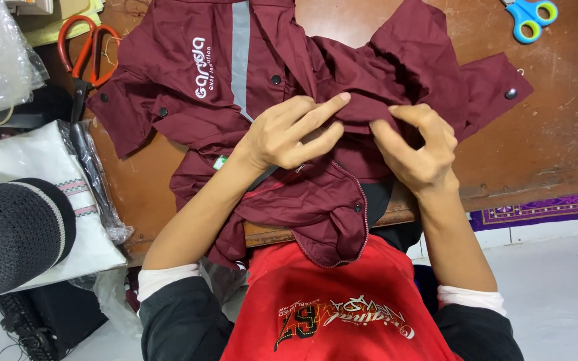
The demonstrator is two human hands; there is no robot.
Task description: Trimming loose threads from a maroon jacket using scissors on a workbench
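A maroon jacket [282, 60] with a grey reflective stripe, white lettering and black snap buttons lies crumpled on a brown wooden table [543, 127], its lower part hanging over the near edge toward my red shirt. My left hand [289, 134] pinches a fold of the maroon fabric at the middle, index finger stretched to the right. My right hand [416, 144] grips the same bunched fold just to the right, fingers curled into the cloth. Both hands nearly touch each other.
Orange-handled scissors [85, 50] lie at the table's far left. Blue and green scissors [530, 17] sit at the far right. A black knitted cap [11, 234] rests on folded white cloth in plastic [55, 160] at left. A purple patterned rug [543, 207] edges the white floor.
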